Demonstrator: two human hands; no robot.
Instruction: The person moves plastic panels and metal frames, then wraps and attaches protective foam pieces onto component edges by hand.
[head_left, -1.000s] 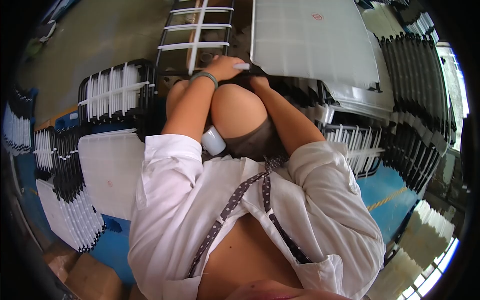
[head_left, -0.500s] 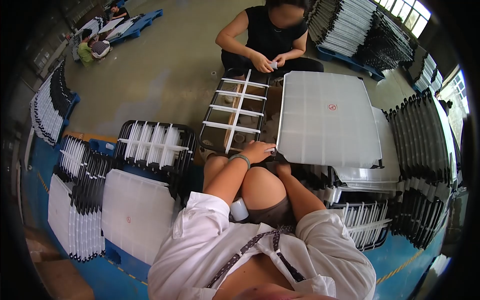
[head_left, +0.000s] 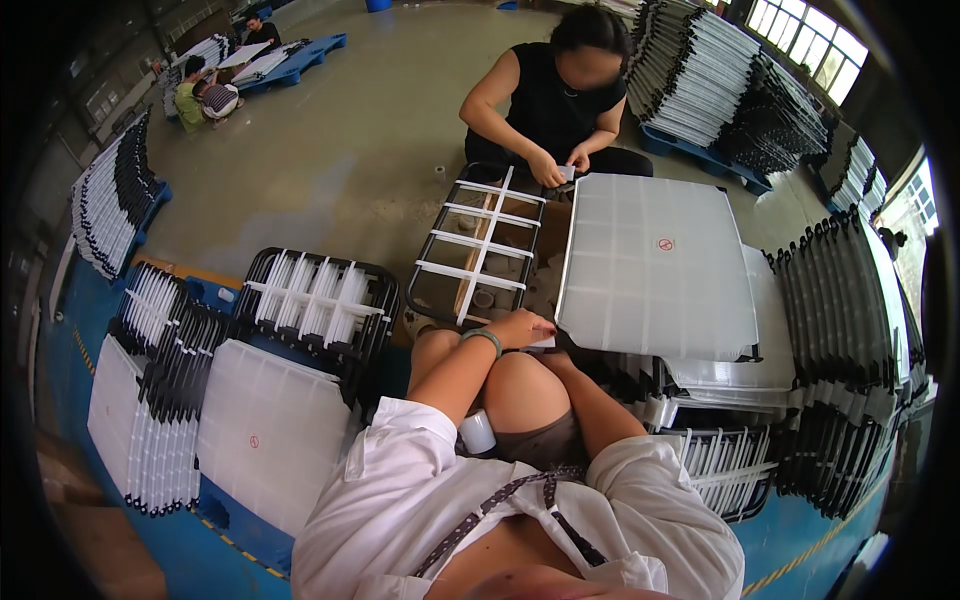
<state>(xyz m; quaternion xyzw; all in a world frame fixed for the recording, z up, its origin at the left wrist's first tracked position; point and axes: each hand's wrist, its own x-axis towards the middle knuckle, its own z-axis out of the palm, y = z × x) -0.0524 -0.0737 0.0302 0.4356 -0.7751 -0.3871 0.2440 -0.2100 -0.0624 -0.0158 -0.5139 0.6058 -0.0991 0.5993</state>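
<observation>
The black frame with white bars [head_left: 483, 246] lies beyond the left hand [head_left: 516, 328], whose grip pinches a small white piece [head_left: 545, 342] near the near-left corner of the white panel [head_left: 655, 270]. The right hand [head_left: 561, 359] is partly hidden, its grip unclear.

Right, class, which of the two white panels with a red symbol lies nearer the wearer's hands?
The right panel: its near corner is by the left hand; the other panel is farther off, lower left in the view.
</observation>
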